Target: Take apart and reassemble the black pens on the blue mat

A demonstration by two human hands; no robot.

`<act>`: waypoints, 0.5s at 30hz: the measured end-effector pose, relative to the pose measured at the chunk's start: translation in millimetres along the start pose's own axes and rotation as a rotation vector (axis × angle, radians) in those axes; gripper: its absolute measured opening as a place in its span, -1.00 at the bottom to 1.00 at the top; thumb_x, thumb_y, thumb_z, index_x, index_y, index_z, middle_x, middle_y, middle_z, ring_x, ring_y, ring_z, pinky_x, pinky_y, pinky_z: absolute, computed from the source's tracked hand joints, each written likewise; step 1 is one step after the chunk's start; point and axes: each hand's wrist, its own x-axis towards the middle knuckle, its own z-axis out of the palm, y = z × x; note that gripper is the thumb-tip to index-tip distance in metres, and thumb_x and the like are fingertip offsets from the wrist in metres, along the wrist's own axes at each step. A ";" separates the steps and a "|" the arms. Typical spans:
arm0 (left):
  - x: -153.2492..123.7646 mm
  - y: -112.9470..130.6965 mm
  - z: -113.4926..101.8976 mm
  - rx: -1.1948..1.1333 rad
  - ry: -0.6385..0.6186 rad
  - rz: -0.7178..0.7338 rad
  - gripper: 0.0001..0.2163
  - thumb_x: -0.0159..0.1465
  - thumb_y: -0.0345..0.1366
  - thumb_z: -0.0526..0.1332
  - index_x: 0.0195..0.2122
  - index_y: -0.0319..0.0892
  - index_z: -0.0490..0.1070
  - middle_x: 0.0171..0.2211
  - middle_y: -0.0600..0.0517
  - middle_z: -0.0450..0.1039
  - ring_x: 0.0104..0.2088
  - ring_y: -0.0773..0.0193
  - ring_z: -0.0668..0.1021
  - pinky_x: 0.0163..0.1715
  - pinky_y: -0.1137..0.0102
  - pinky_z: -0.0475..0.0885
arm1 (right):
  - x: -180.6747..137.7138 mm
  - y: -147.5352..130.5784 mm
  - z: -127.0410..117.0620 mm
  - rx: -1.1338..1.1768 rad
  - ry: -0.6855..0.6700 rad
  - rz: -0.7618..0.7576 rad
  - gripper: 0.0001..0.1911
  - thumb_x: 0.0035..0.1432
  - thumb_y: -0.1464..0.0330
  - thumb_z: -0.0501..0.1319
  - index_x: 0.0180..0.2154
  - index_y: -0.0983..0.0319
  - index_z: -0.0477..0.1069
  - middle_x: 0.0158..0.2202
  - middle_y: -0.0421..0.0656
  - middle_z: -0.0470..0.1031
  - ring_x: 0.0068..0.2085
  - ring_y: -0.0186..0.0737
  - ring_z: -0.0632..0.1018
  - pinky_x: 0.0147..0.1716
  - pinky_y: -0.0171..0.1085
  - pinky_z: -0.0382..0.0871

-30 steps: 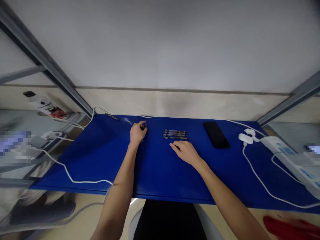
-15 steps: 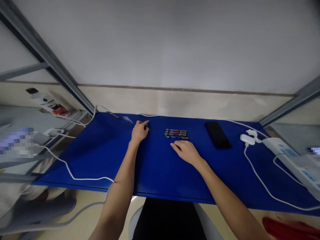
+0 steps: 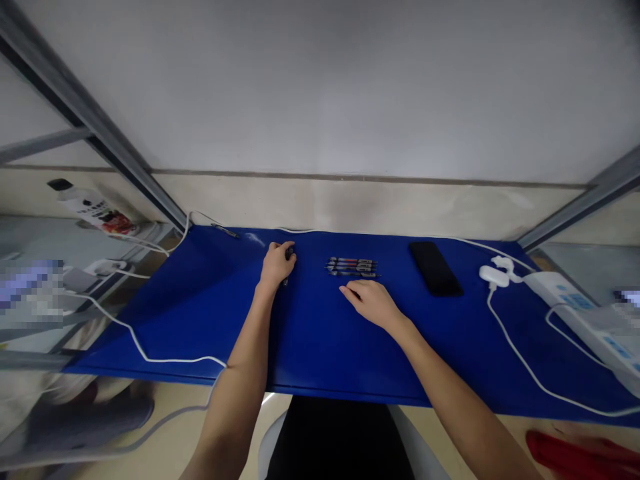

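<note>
My left hand (image 3: 277, 263) lies on the blue table (image 3: 310, 333), fingers curled round a small dark object (image 3: 289, 254), probably a pen, whose end shows below the hand. A short row of pens (image 3: 352, 267) lies side by side just right of it. My right hand (image 3: 371, 302) rests flat on the table right below those pens, fingers stretched out and holding nothing.
A black phone (image 3: 434, 268) lies right of the pens. Further right are a white charger (image 3: 493, 275), its cable and a white power strip (image 3: 575, 307). A white cable (image 3: 145, 350) crosses the left side. A bottle (image 3: 93, 208) lies on the left shelf. Grey frame posts flank the table.
My left hand's fingers opened a little, then curled back over the dark object. The right hand stayed where it was. The view shifted slightly.
</note>
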 end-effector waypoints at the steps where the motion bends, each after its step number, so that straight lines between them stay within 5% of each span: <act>1: -0.2 -0.3 -0.1 -0.005 -0.001 -0.001 -0.57 0.24 -0.25 0.19 0.17 -0.08 0.39 -0.07 -0.13 0.34 -0.10 0.11 0.50 0.03 0.26 0.39 | 0.0 0.2 0.0 -0.001 -0.002 0.001 -0.55 0.41 0.21 -0.05 -0.52 0.22 0.22 -0.55 -0.22 0.38 -0.53 -0.35 0.37 -0.50 -0.33 0.08; 15: 0.9 -5.2 -2.1 -0.083 0.014 0.002 -0.65 0.22 -0.25 0.27 0.05 -0.08 0.47 -0.15 -0.07 0.43 -0.13 0.18 0.50 0.00 0.30 0.40 | 0.1 -0.2 -0.7 -0.002 -0.018 0.003 -0.55 0.42 0.21 -0.05 -0.51 0.22 0.26 -0.54 -0.22 0.39 -0.53 -0.35 0.38 -0.52 -0.32 0.09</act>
